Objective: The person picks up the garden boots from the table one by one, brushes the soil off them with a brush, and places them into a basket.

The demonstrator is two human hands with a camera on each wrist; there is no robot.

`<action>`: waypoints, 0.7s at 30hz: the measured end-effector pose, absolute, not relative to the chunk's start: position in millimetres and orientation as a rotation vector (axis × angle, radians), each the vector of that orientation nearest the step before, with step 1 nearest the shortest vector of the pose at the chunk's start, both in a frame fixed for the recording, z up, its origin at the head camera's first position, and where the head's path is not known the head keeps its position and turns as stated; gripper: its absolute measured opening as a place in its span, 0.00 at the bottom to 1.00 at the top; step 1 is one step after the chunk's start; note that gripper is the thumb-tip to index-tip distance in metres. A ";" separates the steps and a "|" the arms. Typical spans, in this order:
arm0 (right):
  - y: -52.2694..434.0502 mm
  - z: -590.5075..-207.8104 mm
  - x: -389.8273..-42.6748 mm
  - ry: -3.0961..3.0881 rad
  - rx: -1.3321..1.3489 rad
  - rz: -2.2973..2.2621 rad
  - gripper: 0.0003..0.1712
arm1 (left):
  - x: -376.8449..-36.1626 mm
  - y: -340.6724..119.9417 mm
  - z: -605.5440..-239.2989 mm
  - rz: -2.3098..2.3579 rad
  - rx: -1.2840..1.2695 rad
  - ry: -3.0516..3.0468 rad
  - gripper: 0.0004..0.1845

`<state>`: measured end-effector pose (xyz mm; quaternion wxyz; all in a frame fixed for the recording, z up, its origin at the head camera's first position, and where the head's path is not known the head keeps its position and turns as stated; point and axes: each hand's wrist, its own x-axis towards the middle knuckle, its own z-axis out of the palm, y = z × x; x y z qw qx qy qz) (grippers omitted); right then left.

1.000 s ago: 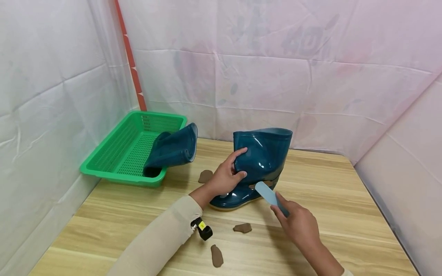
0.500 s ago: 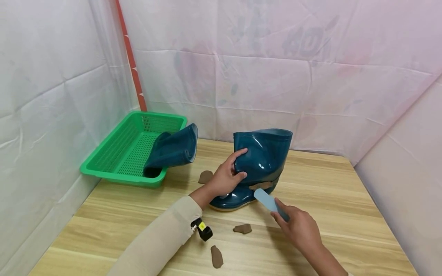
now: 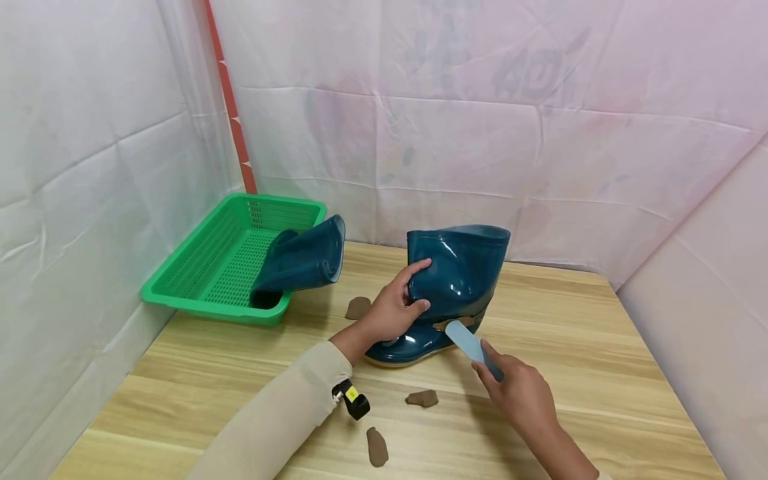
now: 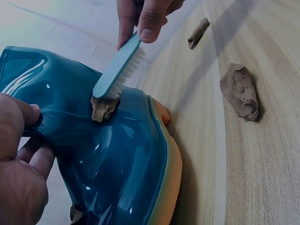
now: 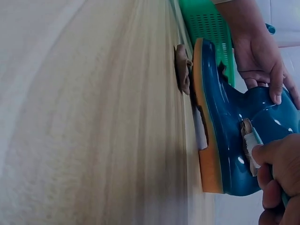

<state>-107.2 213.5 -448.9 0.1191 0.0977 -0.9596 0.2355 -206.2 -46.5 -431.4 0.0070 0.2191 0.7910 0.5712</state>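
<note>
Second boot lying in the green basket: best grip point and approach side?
Grip the shaft near its open cuff. The second boot lies tilted, its foot down in the green basket and its cuff hanging over the basket's right rim toward the table. Probably come from the table side, thumb inside the opening and fingers outside; the basket walls block the foot end.

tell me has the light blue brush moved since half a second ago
Yes. The light blue brush has gone up and slightly right, from just below the brown mud patch on the upright teal rubber boot to overlapping it.
</note>
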 end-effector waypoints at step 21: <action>215.0 -444.9 -105.7 -2.691 0.349 0.662 0.28 | -204.2 -46.2 -431.2 1.789 0.672 2.469 0.40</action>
